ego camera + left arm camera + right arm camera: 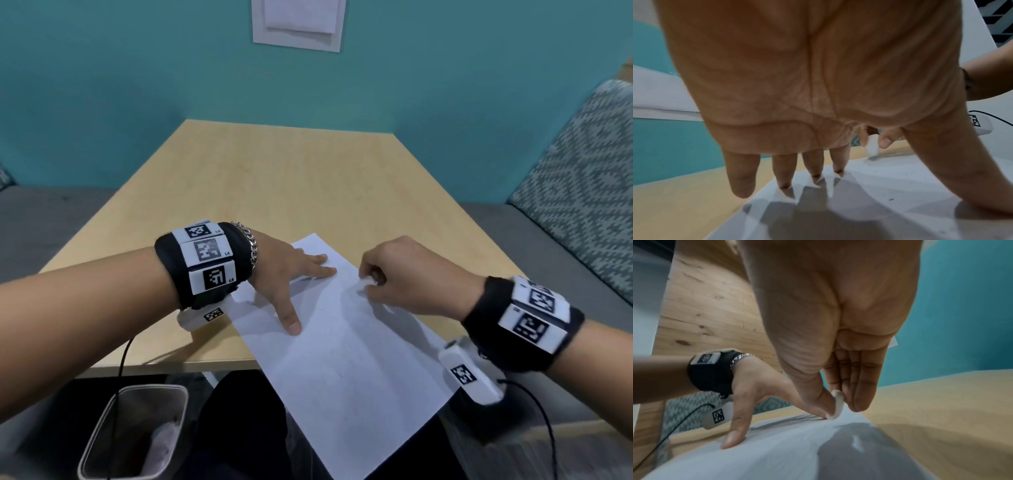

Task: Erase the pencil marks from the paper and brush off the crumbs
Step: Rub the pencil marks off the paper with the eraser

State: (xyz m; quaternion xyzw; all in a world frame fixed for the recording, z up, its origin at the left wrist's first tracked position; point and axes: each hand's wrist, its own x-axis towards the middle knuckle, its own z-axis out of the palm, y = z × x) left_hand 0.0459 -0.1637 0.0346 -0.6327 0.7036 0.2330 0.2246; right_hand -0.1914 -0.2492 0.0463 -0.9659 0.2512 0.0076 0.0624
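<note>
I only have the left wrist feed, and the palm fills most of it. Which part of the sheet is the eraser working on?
Observer: The far end. On the head view the right hand holds the eraser near the paper's far right edge.
Operator: Is the sheet fully on the table?
Observer: No, its near end overhangs the table's front edge.
Operator: Anywhere for crumbs to go?
Observer: A bin stands on the floor below your left forearm.
Operator: How is the eraser gripped?
Observer: The right wrist view shows it pinched between thumb and fingertips.
</note>
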